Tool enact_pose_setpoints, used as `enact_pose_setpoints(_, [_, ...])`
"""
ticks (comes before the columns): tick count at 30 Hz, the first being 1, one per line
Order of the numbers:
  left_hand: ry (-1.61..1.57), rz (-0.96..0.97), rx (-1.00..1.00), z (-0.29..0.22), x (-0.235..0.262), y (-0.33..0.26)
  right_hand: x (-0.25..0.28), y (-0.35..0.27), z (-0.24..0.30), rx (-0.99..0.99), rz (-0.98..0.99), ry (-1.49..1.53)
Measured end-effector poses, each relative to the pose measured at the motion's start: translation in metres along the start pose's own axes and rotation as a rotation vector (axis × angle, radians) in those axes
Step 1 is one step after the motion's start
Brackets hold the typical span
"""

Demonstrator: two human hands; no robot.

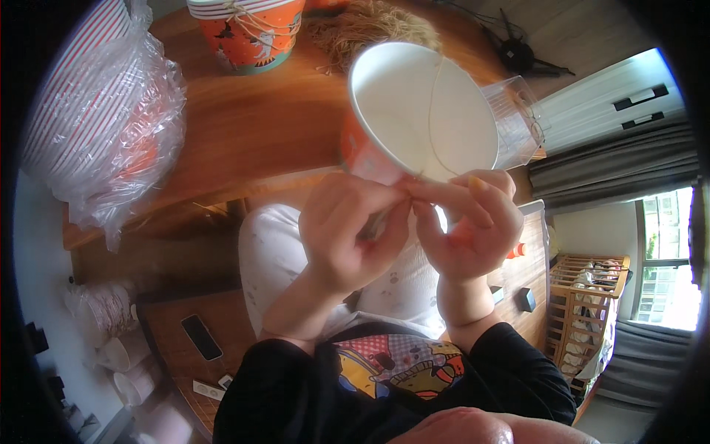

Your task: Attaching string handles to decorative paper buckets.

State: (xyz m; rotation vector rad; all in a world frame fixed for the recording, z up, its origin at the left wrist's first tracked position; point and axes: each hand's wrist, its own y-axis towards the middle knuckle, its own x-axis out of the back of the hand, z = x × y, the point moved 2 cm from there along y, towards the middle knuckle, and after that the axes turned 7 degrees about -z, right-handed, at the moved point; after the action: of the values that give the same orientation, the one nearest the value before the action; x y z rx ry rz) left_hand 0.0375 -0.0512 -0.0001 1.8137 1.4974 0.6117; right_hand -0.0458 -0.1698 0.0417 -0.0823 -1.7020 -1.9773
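An orange paper bucket [362, 157] with a white inside stands tilted toward me at the table's near edge. A thin, pale string [432, 111] loops across its mouth from the far rim to the near rim. Just outside that near rim, my left hand [347, 226] and my right hand [473, 226] meet fingertip to fingertip. Both are closed in a pinch on the string where it comes over the rim. The string's end and any knot are hidden by my fingers.
A stack of orange patterned buckets [248, 37] tied with string stands at the back, beside a bundle of tan fibre strings [373, 33]. Plastic-wrapped buckets [103, 111] lie at left. A clear plastic box [518, 122] is right of the bucket; a phone [201, 337] lies lower left.
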Motion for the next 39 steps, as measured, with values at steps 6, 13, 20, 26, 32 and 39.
enact_pose_setpoints(6, [0.023,-0.008,-0.073,-0.001,-0.007,0.001,0.006,-0.004,0.001,-0.048,-0.095,-0.01])
enact_pose_setpoints(13, [-0.096,0.122,0.102,0.001,-0.003,-0.001,0.01,-0.021,0.004,-0.325,-0.106,0.035])
enact_pose_setpoints(20, [-0.598,0.25,0.679,0.015,-0.015,-0.019,0.01,-0.033,0.008,-0.391,0.016,0.132])
enact_pose_setpoints(26, [-0.778,0.308,0.834,0.022,-0.024,-0.02,0.006,-0.046,0.003,-0.646,-0.1,0.358])
enact_pose_setpoints(32, [-0.835,0.344,0.87,0.031,-0.029,-0.025,0.005,-0.056,-0.01,-0.446,-0.144,0.251])
enact_pose_setpoints(39, [-0.806,0.344,0.807,0.033,-0.029,-0.024,0.006,-0.052,-0.028,-0.359,-0.065,0.287])
